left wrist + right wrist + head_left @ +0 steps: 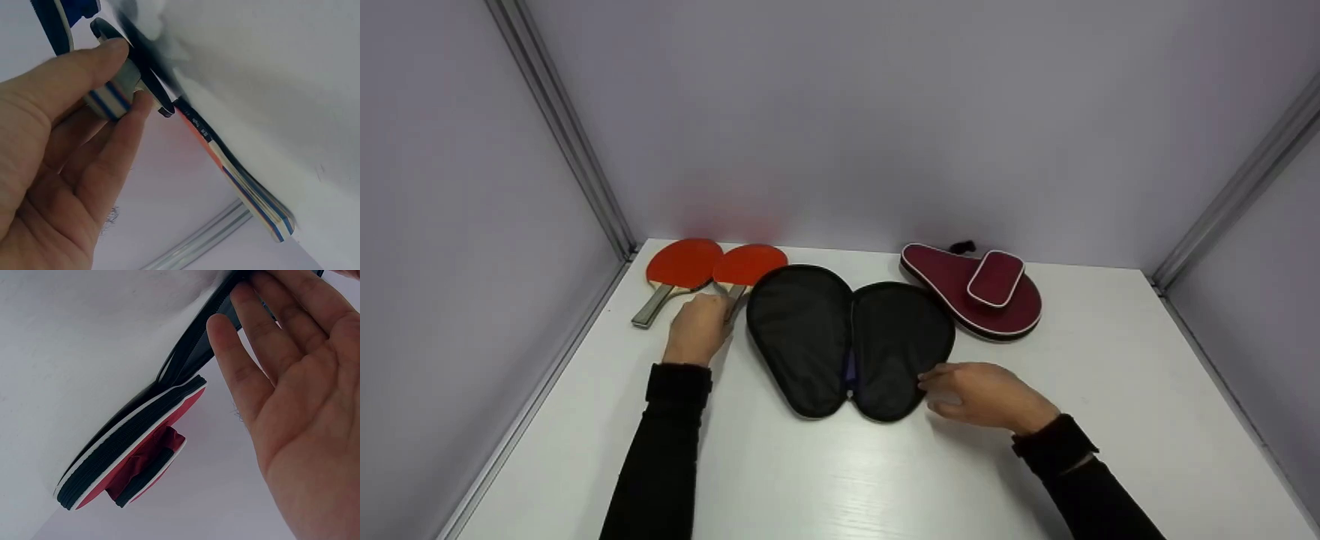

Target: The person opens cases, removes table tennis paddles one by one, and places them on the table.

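Observation:
With thumb and fingers, my left hand [697, 328] pinches the handle of a red table tennis paddle [751, 264]; in the left wrist view its striped handle end [109, 101] shows between them. A second red paddle [684, 262] lies just to its left, handle toward me. An unzipped paddle case [802, 337] lies spread in the middle, black insides up, its left half beside the held paddle. My right hand [986, 396] has its fingers extended at the edge of the case's right half. In the right wrist view, the fingertips [218, 329] overlap that dark case edge.
A closed maroon paddle case [930, 270] with white piping and a small pocket [996, 279] lies at the back right, close to the opened case. Pale walls [840, 127] bound the white table [825, 480] at the back and sides.

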Motion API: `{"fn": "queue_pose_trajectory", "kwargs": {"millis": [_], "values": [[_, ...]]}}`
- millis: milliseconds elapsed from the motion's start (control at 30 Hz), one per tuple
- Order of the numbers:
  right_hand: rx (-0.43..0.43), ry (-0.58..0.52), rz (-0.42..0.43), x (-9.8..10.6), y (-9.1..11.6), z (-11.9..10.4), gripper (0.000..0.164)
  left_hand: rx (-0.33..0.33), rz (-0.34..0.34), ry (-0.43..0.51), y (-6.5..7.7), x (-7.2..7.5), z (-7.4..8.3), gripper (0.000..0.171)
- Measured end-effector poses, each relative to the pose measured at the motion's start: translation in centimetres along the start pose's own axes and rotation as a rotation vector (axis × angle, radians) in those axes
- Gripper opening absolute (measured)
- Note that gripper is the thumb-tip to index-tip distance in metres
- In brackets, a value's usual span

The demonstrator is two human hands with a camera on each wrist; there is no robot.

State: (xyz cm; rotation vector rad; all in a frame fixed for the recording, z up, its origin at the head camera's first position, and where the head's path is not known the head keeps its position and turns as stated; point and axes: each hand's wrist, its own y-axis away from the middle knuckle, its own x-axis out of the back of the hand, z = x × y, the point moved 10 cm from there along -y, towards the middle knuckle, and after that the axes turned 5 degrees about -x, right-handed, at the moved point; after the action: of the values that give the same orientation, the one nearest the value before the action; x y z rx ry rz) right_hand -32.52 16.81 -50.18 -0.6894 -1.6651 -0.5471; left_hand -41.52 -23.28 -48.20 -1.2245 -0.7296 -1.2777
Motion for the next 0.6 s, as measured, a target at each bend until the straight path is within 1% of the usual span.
{"fn": "queue_pose_trajectory", "kwargs": {"millis": [100, 167, 300, 467, 600], "values": [[0.014, 0.011, 0.008, 0.1, -0.1, -0.2, 0.026, 0.006, -0.047, 0.014, 0.1, -0.7, 0.0, 0.019], [0.012, 0.013, 0.008, 0.1, -0.1, -0.2, 0.027, 0.010, -0.063, 0.015, 0.1, -0.9, 0.0, 0.020], [-0.003, 0.016, 0.003, 0.1, -0.1, 0.0, 0.029, 0.007, -0.082, 0.006, 0.1, -1.2, 0.3, 0.016], [-0.014, 0.013, -0.006, 0.0, -0.1, 0.3, 0.029, -0.001, -0.101, -0.002, 0.0, -1.5, 0.9, 0.016], [-0.010, 0.009, -0.006, 0.0, -0.1, 0.2, 0.029, -0.049, -0.090, -0.016, -0.1, -1.6, 1.6, 0.007]]}}
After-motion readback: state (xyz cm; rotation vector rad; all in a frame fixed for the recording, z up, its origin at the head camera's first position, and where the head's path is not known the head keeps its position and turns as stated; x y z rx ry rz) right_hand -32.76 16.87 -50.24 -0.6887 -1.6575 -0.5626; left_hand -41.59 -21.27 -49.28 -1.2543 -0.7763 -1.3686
